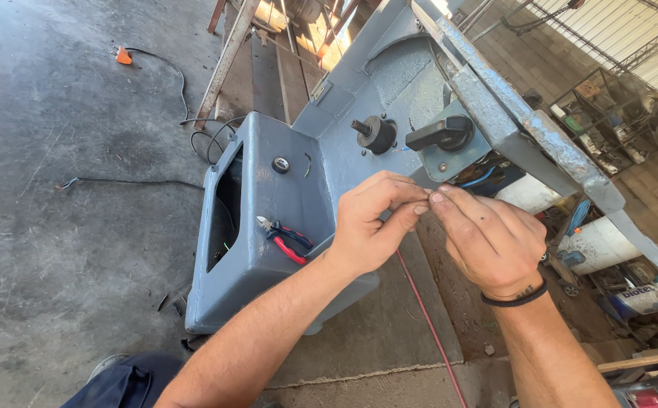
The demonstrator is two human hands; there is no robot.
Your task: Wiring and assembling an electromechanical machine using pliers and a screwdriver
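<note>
A grey metal machine housing (pixel 268 227) lies on the concrete floor (pixel 57 189). Above its edge, the left hand (pixel 370 227) and right hand (pixel 487 238) meet fingertip to fingertip, pinching something too small to tell. Red-handled pliers (pixel 283 240) rest on the housing, just beside the left hand.

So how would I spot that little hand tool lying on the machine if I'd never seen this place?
Find the big grey metal machine housing standing on the concrete floor. On its flat top, just left of the person's left hand, lie the pliers. Their red and blue handles are the only bright colour on that grey surface, unlike the round black knobs higher up.
</note>
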